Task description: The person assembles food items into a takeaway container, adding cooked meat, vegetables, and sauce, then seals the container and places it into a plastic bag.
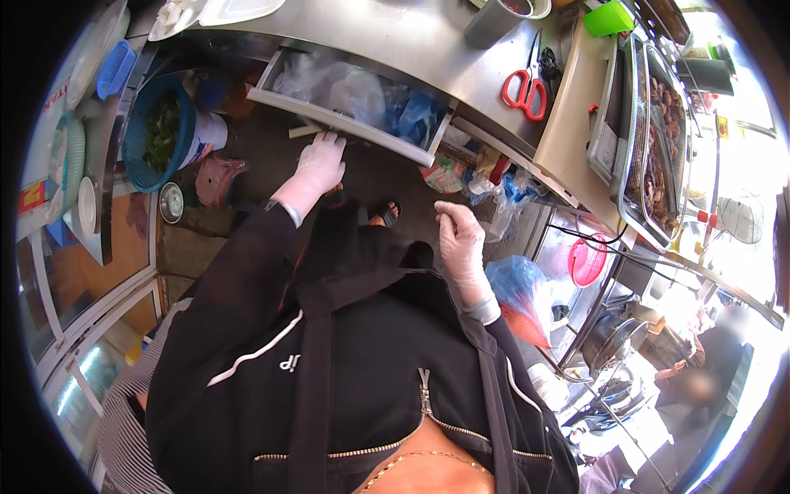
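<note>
My left hand (317, 169), in a whitish glove, reaches to the front of a pulled-out metal drawer (346, 121). Its fingers are bent over a pale drawer handle (303, 131), which they partly cover. Inside the drawer lie clear plastic bags (354, 90) and blue plastic bags (417, 114). My right hand (462, 247), gloved the same way, hangs in front of my body, away from the counter. Its fingers are curled in, and nothing shows in them.
Red-handled scissors (525, 92) lie on the steel counter (370, 33) above the drawer. At right stands a tray of cooked meat (658, 140). A blue basket of greens (156, 136) is at left. A filled plastic bag (520, 292) hangs beside my right arm. A person (699, 362) is farther right.
</note>
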`<state>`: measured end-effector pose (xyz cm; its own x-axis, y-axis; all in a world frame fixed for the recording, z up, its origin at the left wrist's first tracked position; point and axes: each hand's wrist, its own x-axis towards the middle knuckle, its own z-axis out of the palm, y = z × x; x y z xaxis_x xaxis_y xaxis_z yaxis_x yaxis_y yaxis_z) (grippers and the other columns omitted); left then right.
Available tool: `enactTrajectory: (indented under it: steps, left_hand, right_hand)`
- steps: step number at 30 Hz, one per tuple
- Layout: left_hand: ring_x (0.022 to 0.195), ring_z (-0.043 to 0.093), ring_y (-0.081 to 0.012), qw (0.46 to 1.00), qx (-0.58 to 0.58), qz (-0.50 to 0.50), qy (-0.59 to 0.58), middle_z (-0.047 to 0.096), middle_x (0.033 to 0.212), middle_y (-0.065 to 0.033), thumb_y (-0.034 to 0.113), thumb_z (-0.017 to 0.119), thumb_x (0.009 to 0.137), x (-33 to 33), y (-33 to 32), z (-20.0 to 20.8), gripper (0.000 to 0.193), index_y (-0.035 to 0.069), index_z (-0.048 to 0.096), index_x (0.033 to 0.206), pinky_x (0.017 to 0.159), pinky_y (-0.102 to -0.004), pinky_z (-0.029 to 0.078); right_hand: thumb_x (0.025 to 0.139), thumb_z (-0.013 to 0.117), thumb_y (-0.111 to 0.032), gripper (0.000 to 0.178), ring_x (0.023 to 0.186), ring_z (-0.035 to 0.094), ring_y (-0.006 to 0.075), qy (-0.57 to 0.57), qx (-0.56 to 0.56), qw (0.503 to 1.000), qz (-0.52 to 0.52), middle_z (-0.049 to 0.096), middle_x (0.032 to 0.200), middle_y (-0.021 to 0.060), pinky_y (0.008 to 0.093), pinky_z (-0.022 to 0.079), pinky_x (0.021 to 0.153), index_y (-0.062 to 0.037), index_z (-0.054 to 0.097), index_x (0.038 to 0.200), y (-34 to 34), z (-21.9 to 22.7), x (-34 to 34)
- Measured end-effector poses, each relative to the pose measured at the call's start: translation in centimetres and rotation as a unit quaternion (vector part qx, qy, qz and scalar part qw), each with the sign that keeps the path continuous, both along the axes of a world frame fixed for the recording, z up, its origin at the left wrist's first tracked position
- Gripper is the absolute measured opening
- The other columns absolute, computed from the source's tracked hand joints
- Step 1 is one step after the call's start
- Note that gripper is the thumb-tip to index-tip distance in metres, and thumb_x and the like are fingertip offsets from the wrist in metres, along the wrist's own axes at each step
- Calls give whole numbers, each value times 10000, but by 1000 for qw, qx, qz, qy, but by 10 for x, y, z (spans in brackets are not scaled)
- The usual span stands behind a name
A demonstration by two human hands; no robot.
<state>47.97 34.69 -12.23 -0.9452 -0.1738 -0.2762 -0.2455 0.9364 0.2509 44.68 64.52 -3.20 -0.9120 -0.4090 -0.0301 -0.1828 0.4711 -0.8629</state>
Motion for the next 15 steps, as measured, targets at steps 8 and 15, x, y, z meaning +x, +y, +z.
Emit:
enactTrajectory:
  steps: [8, 15]
  left_hand:
    - [1209, 512, -370, 994, 56, -30, -83, 543, 1279, -203, 105, 564, 787, 117, 7, 16, 494, -10, 536, 1266, 926, -468, 508]
    - [1046, 592, -382, 955, 207, -57, -203, 613, 1123, -205, 122, 518, 872, 132, -14, 83, 298, 30, 605, 1142, 861, -477, 502]
  right_hand:
    - [870, 549, 33, 252, 975, 649, 346, 63, 32, 996, 54, 670, 1027, 183, 387, 508, 880, 0, 638, 1104, -55, -28, -31]
    - [823, 559, -124, 594, 1232, 447, 535, -6, 176, 984, -18, 396, 1346, 402, 510, 368, 1074, 57, 400, 1366, -131, -122, -24]
